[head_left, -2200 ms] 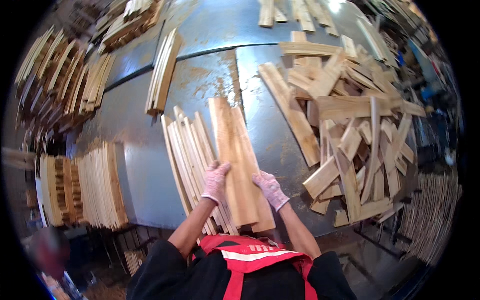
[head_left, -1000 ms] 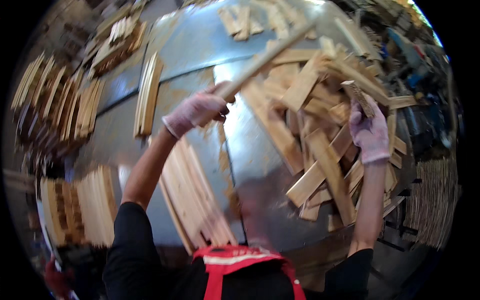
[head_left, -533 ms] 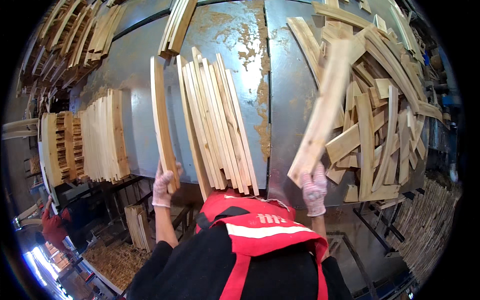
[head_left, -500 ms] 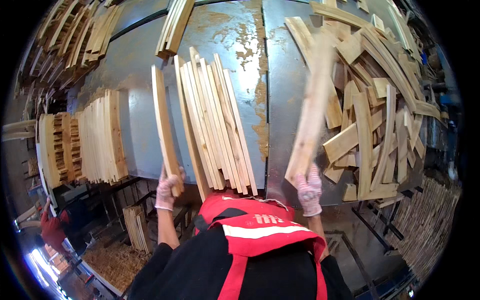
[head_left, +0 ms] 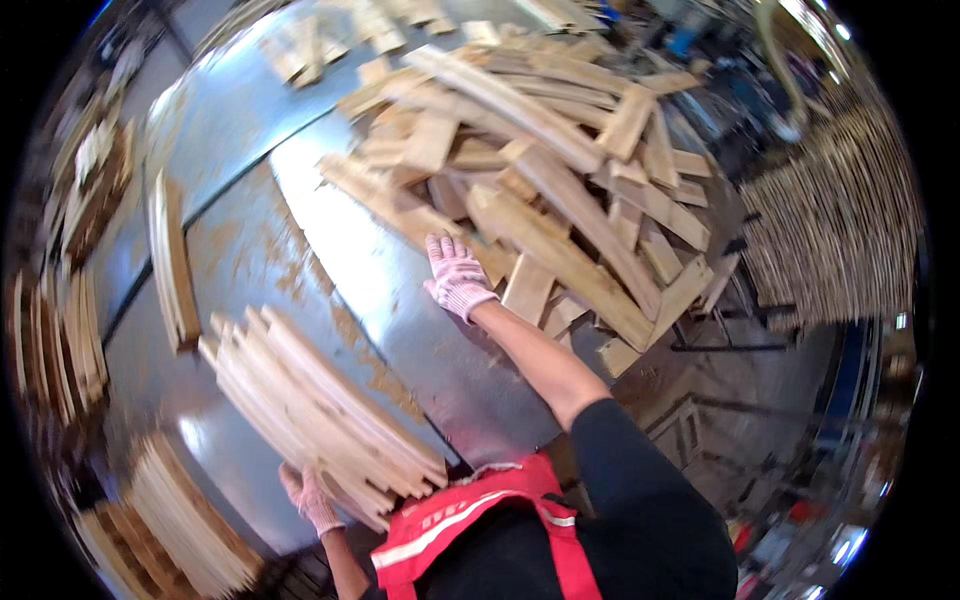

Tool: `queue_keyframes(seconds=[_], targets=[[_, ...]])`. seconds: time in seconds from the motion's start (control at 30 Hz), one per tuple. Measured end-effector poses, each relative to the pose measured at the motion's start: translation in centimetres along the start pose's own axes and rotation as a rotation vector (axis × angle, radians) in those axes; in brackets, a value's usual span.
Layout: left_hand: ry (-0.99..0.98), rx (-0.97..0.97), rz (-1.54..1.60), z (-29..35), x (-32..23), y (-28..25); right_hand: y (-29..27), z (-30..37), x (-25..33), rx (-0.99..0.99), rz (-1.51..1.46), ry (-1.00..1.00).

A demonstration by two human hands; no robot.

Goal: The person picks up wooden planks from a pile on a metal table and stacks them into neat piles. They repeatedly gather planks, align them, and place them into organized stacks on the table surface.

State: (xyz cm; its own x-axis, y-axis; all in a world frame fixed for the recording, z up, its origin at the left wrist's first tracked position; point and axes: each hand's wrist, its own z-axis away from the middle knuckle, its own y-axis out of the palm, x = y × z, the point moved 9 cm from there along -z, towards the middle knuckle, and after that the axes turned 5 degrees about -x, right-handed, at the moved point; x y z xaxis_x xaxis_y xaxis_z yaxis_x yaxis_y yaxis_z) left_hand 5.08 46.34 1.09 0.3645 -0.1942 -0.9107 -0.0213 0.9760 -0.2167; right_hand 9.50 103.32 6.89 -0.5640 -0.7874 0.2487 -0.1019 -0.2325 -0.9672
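Observation:
My right hand (head_left: pixel 457 275), in a pink and white knit glove, reaches to the near left edge of a heap of loose boards (head_left: pixel 560 215). Its fingers are stretched out, with the fingertips at a pale board (head_left: pixel 375 192) along that edge; nothing is gripped. My left hand (head_left: pixel 312 498), gloved alike, lies against the left side of a row of curved wooden slats (head_left: pixel 310 400) set close together on the metal table. Its fingers look apart, though blur softens them. No separate slat shows in it.
More slats stand in stacks (head_left: pixel 190 515) at the lower left, and a few lie farther up the metal table (head_left: pixel 225 250). Short pieces (head_left: pixel 305 50) lie at the far edge. A tall stack of thin strips (head_left: pixel 840 220) stands at the right, beyond the heap.
My view has swung right toward the heap. My right hand has let go of its board and reached forward. The slat from my left hand is no longer apart from the row.

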Motion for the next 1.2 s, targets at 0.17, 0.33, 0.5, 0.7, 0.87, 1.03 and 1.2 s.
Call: queue_keyframes(seconds=[0.17,0.33,0.5,0.7,0.87,1.03,1.2], targets=[[0.186,0.405,-0.047,-1.2,-12.5,18.5,3.3,-3.2,-4.7,0.238,-0.011,0.223],[-0.479,0.928,0.428,1.8,-6.6,36.8,-0.9,4.7,2.8,0.076,-1.064,-0.286],[-0.806,0.827,0.522,5.7,-6.8,42.2,-4.6,12.6,-11.5,-0.395,-0.513,0.016],[-0.881,0.979,0.618,7.9,-7.6,42.8,-9.2,13.1,-30.8,0.033,-0.116,0.466],[-0.827,0.893,0.56,7.2,-8.5,38.7,-9.3,11.1,-25.3,0.115,-0.057,0.415],[-0.539,0.871,0.47,4.3,-9.3,32.5,-4.8,11.9,-8.6,0.309,-0.845,0.332],[-0.559,0.773,0.465,3.7,-11.5,27.7,8.2,12.7,2.1,0.597,-1.59,0.373]])
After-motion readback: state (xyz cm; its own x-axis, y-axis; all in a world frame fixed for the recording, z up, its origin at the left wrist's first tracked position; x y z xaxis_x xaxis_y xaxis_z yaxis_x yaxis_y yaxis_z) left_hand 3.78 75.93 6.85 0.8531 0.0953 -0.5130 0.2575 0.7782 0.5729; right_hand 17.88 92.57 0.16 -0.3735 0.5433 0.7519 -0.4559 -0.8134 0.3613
